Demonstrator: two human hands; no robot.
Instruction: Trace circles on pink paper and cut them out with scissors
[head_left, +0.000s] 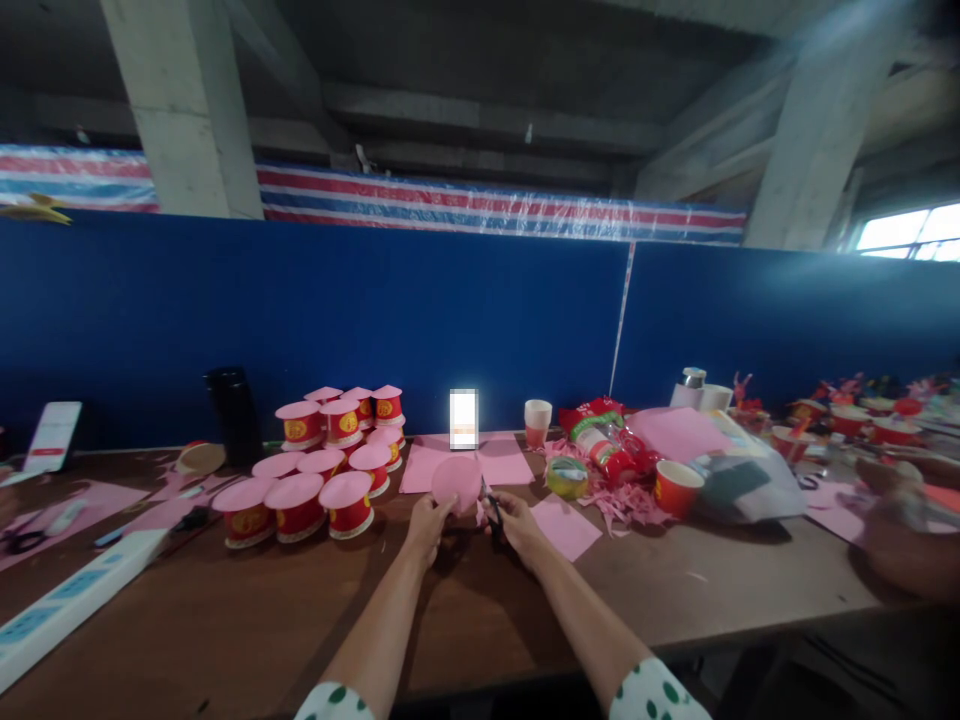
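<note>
Left hand [429, 528] is pinching a pink paper disc [456, 482] by its lower edge, just in front of some pink sheets [424, 465], and the right hand [519, 525] is gripping black-handled scissors [492, 508] at the disc's right side. There's a bunch of red paper cups [301, 524] off to the left, rims down with pink lids [294, 493] on top, so their insides are hidden. The orange-red cup [677, 497] and white-and-red cup [537, 428] stand mouth up, but can't tell what's in them. Pink scraps [619, 505] lie around a yellow-green tub [567, 480].
</note>
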